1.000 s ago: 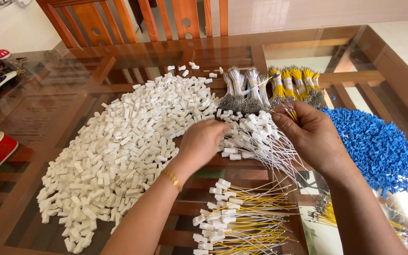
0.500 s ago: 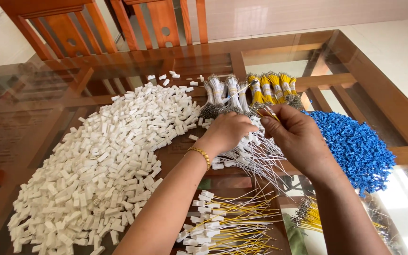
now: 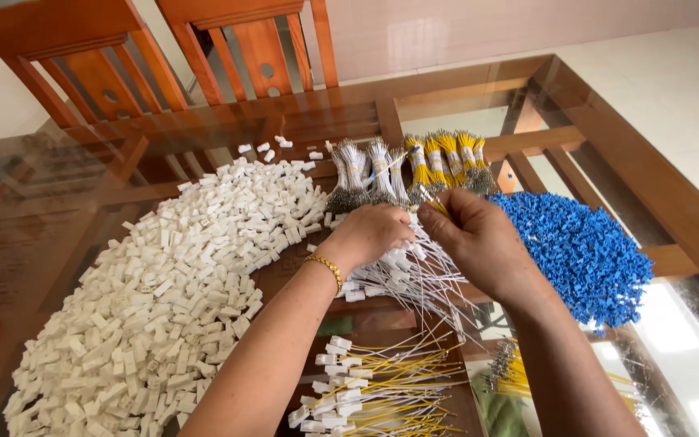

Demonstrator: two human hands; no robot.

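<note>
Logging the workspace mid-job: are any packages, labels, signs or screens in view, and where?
None clearly in view.
Nearest to a label: pale bands wrapped round the wire bundles at the table's far side, just beyond both hands.

You had bare glass surface (image 3: 58, 235) open on your far left, while the white connector heap (image 3: 163, 283) blocked the left, the blue connector pile (image 3: 584, 251) hemmed the right, bundled wires (image 3: 414, 166) stood ahead, and loose yellow wires (image 3: 382, 388) lay nearest you.
</note>
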